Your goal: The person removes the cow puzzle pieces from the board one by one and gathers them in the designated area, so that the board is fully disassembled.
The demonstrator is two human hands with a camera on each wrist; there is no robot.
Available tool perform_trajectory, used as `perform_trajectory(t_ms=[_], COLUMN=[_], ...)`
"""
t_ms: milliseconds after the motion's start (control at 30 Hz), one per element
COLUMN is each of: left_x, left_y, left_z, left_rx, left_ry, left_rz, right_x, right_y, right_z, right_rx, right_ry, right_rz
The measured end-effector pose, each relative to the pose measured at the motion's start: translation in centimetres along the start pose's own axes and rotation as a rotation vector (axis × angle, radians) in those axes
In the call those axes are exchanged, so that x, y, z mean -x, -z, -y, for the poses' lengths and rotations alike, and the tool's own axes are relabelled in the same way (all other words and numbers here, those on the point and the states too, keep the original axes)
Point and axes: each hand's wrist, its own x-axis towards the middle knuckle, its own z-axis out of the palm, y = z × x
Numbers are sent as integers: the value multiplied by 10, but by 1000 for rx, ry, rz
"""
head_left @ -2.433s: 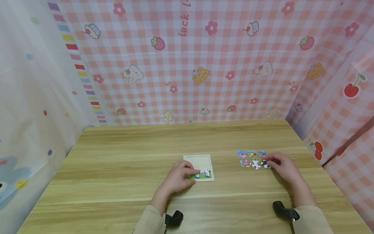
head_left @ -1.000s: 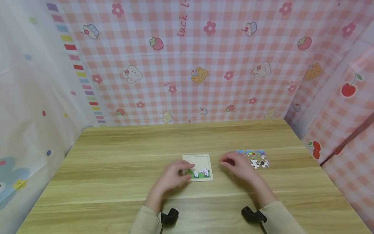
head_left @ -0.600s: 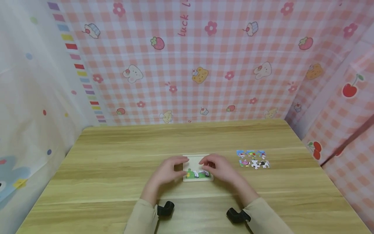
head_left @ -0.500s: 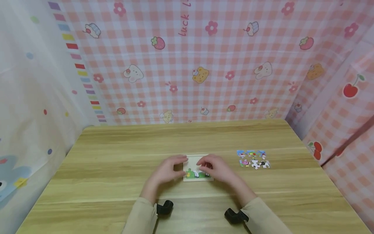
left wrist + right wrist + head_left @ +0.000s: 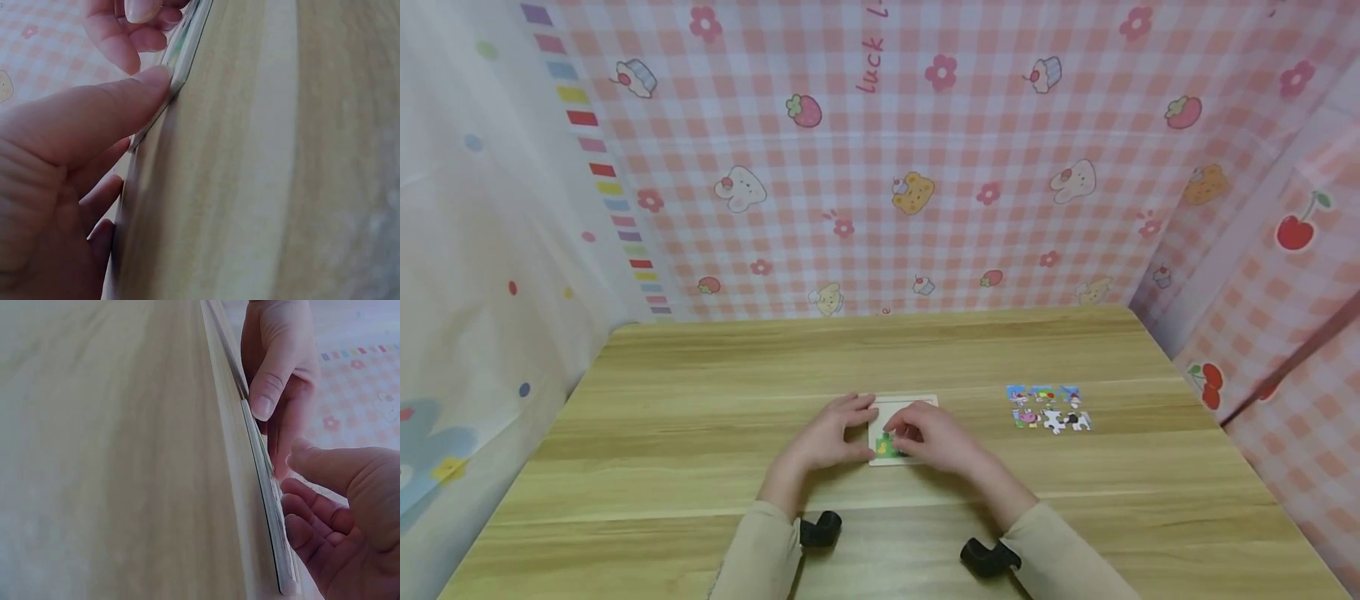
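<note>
A small square wooden puzzle tray (image 5: 928, 400) lies flat in front of me. In its near left corner a green puzzle piece (image 5: 883, 447) with a yellow figure shows; my right hand covers most of that row. My left hand (image 5: 826, 433) rests along the tray's left edge, fingers spread, and its thumb touches the near corner in the left wrist view. My right hand (image 5: 938, 437) reaches over the tray with bent fingertips at the pieces. In the right wrist view a gap shows between its thumb and fingers, and no piece is visible there.
Several loose puzzle pieces (image 5: 1051, 421) lie in two rows to the right of the tray, with blue sky parts and black-and-white patches. The wooden table (image 5: 737, 375) ends at a pink checked cloth (image 5: 865, 250). Each wrist wears a black mount (image 5: 988, 557).
My right hand has come from the loose pieces leftward to the tray, then slid further left across its bottom row. The left hand has shifted from over the tray to its left edge.
</note>
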Motion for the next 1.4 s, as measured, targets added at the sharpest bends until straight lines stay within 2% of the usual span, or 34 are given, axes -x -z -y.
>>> perform_trajectory(t_ms=[267,500,700,1067,1400], left_x=[3,5,5,2,2], left_y=[1,0,-1,-2,-2], left_z=[3,5,7,9,9], left_rx=[-10,-11,-9,-9,-16], left_ry=[-29,-17,-16,-17,-19], left_rz=[14,21,14,18,15], right_x=[-3,-7,-7,-8,-7], right_y=[-6,-10,-11,-12,-13], right_z=[6,10,13,14,10], right_rx=[70,90,86,96,35], right_ry=[-29,-54,-86,-89,-116], right_rz=[22,15,14,9,-21])
